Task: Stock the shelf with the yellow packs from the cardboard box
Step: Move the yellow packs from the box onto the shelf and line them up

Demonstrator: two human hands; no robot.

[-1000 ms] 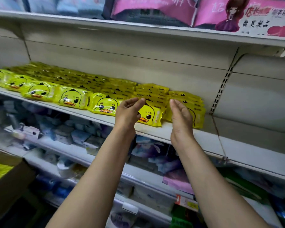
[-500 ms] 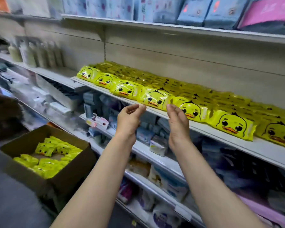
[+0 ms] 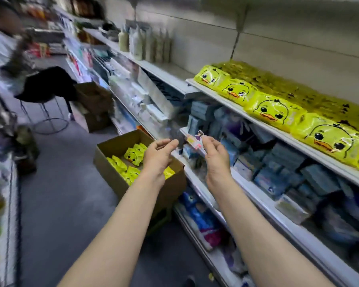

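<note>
Both hands, left hand [image 3: 161,153] and right hand [image 3: 215,156], hang loosely open and hold nothing above the cardboard box [image 3: 112,179] on the floor. Yellow duck packs [image 3: 133,157] lie inside; next comes reaching down to grasp some for the shelf [image 3: 232,103].

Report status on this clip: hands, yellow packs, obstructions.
Left hand and right hand open, empty, over the cardboard box. Yellow duck packs left in box. Path to them looks unobstructed.

I see both hands raised, empty, fingers loosely curled: the left hand [image 3: 159,155] over the cardboard box [image 3: 114,179] of yellow packs [image 3: 133,156], the right hand [image 3: 216,157] near the shelf [image 3: 263,129], where duck-faced packs [image 3: 274,110] lie in rows.
</note>
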